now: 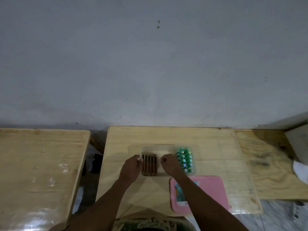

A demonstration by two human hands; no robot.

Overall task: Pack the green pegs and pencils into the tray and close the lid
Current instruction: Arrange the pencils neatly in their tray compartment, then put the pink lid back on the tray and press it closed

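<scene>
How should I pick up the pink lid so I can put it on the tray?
Probably grip the pink lid by its right edge, coming from the right. It lies flat on the table just in front of the tray, and the right forearm crosses its left side, so the right edge is free.

The desk (208, 144) fills the lower middle of the frame, with the tray (168, 148) on it just below its far edge. Inside the tray, the pencils (149, 164) lie side by side in the left part and the pegs (185, 160) stand packed in the right part. The lid (210, 190) lies on the desk below and right of the tray. A second desk (38, 164) stands at the lower left, and a wall (150, 64) fills the upper frame.
</scene>
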